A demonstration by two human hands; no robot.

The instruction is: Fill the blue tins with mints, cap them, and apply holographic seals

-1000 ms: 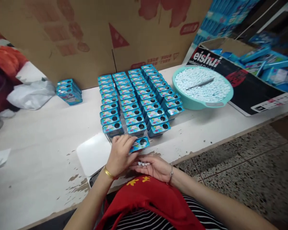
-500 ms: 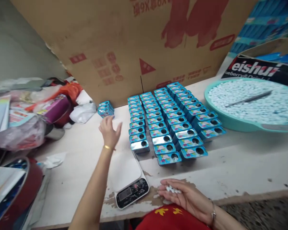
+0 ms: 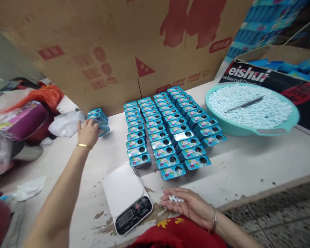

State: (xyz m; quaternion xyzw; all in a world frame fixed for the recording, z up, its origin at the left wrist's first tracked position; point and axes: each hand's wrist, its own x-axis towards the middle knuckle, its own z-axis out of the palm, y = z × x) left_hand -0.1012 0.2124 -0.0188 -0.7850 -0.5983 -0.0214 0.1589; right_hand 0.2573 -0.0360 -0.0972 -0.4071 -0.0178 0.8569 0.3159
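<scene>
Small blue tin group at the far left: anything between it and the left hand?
Nothing visible. The left hand is right at the tins, its fingers overlapping them in view. The white plastic bag lies left of them, near the thumb, not between.

one head camera, looking forward and down across the worktable [image 3: 248, 165]

the lone view sits above the table's near edge, at the wearer's own eye side, pitched steeply down. closest is the red garment [image 3: 175, 236], cut by the bottom edge; the left hand [image 3: 89, 132] and right hand [image 3: 187, 203] both fall inside the frame. a big carton [image 3: 113, 44] backs the view, running past the top, while speckled floor [image 3: 294, 203] fills the lower right.
</scene>
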